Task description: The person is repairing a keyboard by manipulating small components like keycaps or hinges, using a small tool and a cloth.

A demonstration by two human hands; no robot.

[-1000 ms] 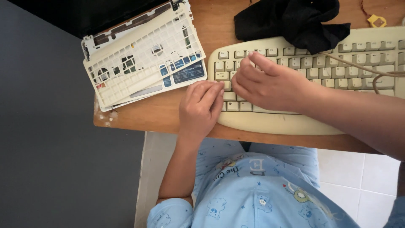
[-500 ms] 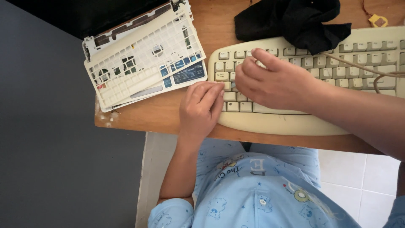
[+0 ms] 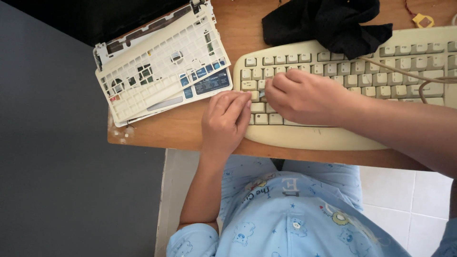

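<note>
A cream keyboard (image 3: pixel 309 135) lies on the wooden table (image 3: pixel 185 131). My left hand (image 3: pixel 224 123) lies flat on the keyboard's left end with its fingers straight and close together, fingertips on the keys, holding nothing. My right hand (image 3: pixel 304 97) reaches in from the right. Its fingers are curled down onto the keys near the left end. A small grey tip (image 3: pixel 261 93) shows between its fingertips and my left fingertips; I cannot make out what it is.
A white laptop keyboard frame (image 3: pixel 157 71) with its keys removed lies tilted at the table's left corner. A black cloth (image 3: pixel 328 24) covers the keyboard's far edge. A beige cable (image 3: pixel 404 72) crosses the keys, and a small yellow piece (image 3: pixel 422 20) sits at the back right. White floor tiles (image 3: pixel 428 195) show below.
My right hand has slid left along the keys and curled its fingers down, close to my left fingertips. My left hand has barely moved.
</note>
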